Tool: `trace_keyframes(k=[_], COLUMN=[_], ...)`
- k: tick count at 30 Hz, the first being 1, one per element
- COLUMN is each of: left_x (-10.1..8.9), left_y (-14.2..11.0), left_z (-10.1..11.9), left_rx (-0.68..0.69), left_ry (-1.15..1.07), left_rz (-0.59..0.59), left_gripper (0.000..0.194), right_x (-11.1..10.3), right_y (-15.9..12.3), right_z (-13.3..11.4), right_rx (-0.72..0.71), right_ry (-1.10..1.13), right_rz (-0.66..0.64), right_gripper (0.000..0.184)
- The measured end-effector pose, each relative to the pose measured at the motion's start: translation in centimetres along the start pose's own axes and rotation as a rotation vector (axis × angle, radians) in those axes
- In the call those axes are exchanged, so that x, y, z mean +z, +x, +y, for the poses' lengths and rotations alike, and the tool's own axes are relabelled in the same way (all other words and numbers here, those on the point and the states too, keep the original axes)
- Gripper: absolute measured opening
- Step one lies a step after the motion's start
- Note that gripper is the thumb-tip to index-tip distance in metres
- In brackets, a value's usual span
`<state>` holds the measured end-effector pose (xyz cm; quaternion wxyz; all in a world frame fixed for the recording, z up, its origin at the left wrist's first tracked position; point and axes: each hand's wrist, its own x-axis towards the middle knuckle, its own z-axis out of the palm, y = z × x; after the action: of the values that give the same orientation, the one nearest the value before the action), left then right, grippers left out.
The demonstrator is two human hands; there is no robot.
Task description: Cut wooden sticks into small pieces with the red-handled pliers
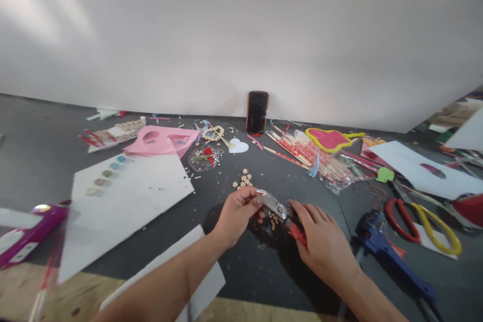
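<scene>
Toward five o'clock from centre, red-handled pliers (pixel 277 206), curved silvery metal at the head, clasped by the right hand (pixel 324 234). At six, left hand (pixel 234 215), fingers pinched at the metal tip, any piece held there too small to tell. Just beyond, pale, knobbly flower-shaped beads (pixel 246 180). Toward eight, a strip of matte dark tabletop (pixel 213 186), bounded by a white sheet's (pixel 132 206) straight edge. At twelve, smooth upright white panel (pixel 169 50).

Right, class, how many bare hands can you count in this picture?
2. The left hand is at the metal end of the red-handled cutters; the right hand is around their handle. Any hands behind the upright white board would be hidden.
</scene>
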<state>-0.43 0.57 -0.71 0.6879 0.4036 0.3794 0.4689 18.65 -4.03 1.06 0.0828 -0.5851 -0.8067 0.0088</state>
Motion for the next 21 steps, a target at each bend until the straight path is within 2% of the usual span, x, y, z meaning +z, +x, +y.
trace_keyframes(k=[11, 21], left_x=[-0.17, 0.1], left_y=[-0.07, -0.29], left_z=[0.27, 0.07], left_rx=[-0.049, -0.032], left_ry=[-0.022, -0.049], left_rz=[-0.039, -0.032], left_gripper=[0.018, 0.02], right_x=[-0.05, -0.53], right_y=[-0.1, -0.06], right_z=[0.04, -0.09], right_rx=[-0.018, 0.0], right_ry=[0.032, 0.001], right_rz=[-0.032, -0.025], right_gripper=[0.049, 0.044])
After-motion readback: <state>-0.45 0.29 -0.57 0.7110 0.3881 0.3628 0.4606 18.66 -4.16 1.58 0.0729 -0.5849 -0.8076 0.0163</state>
